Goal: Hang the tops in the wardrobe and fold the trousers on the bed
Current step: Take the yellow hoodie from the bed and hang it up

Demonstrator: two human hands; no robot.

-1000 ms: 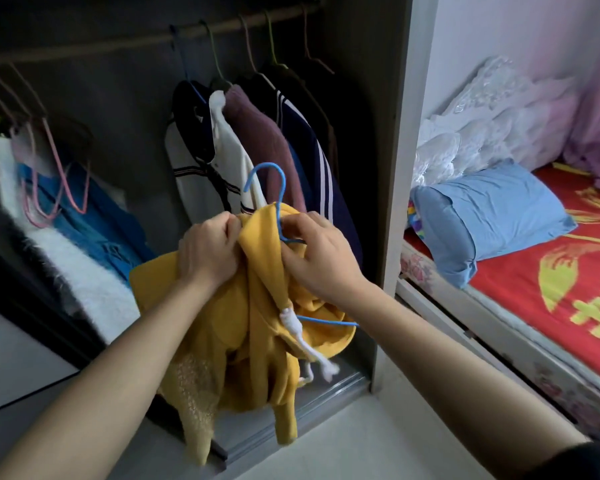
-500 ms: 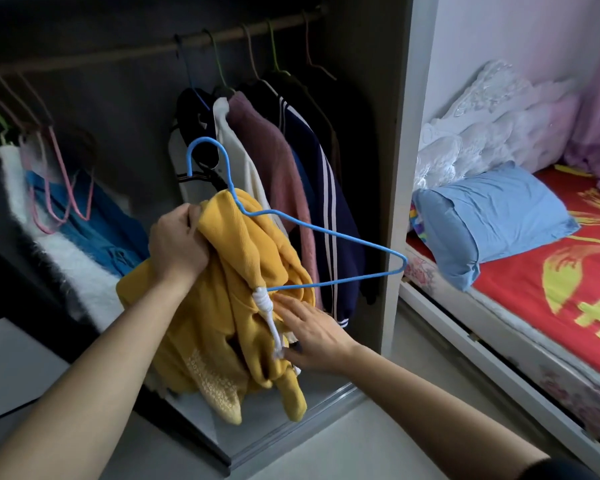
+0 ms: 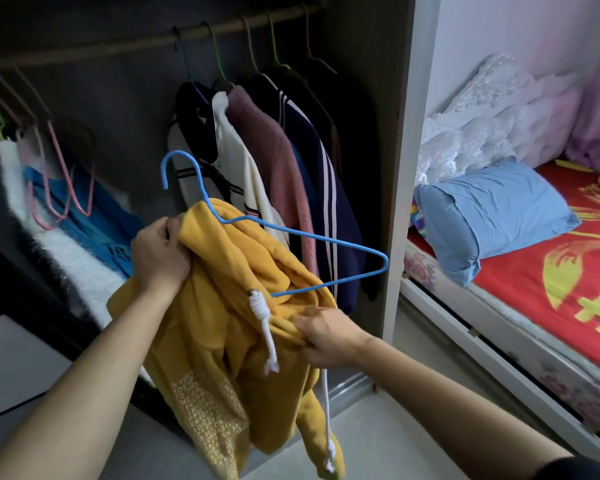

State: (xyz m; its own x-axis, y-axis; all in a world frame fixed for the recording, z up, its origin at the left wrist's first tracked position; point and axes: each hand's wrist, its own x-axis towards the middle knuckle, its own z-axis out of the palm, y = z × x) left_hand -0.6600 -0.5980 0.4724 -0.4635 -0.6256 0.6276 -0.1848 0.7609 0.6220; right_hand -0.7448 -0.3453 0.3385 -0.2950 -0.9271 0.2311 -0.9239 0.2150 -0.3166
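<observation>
Right hand [image 3: 326, 337] has shifted from below the white drawcord [image 3: 258, 303] to a lower fold of the yellow hoodie [image 3: 222, 323], which it pinches between curled fingers and thumb. Left hand [image 3: 160, 251] grips the hoodie's upper edge beside the neck of the blue hanger [image 3: 309, 239], whose right arm projects bare. Hoodie and hanger are held before the open wardrobe [image 3: 395, 168], below the rail [image 3: 118, 46].

A blue pillow [image 3: 496, 216] lies on the right, on a red sheet [image 3: 520, 282] with yellow patterns. Just behind it, farther off, a heap of white lacy fabric [image 3: 482, 123] rests against a pale wall [image 3: 492, 26]. Purple cloth [image 3: 596, 123] hangs at the far right. Pale floor [image 3: 395, 431] fills the near ground.
</observation>
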